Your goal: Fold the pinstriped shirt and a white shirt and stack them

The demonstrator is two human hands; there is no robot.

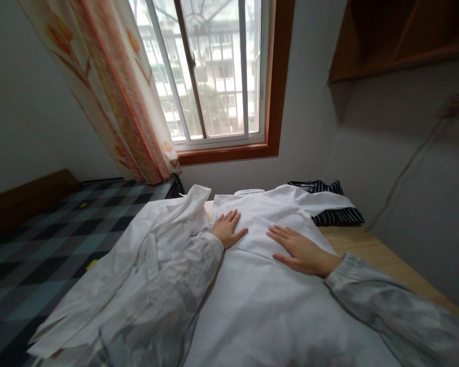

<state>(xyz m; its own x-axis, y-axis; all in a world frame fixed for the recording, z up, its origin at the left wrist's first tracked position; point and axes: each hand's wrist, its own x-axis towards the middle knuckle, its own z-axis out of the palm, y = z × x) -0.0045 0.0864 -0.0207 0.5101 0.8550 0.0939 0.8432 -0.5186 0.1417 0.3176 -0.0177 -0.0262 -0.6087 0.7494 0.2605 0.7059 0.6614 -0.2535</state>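
Note:
A long white garment, perhaps a coat, lies spread over a wooden table and reaches down toward me. My left hand rests flat on its upper left part, fingers stretched out. Lower and to the right, my right hand lies palm down on the same cloth with its fingers apart. Nothing is held in either hand. One sleeve of the garment stretches out to the far right. More white fabric is bunched on the left, partly hidden by my left sleeve.
A black striped cloth item lies under the right sleeve on the wooden tabletop. To the left is a bed with a checked cover. A flowered curtain hangs beside the window. A shelf juts out upper right; a cable runs down the wall.

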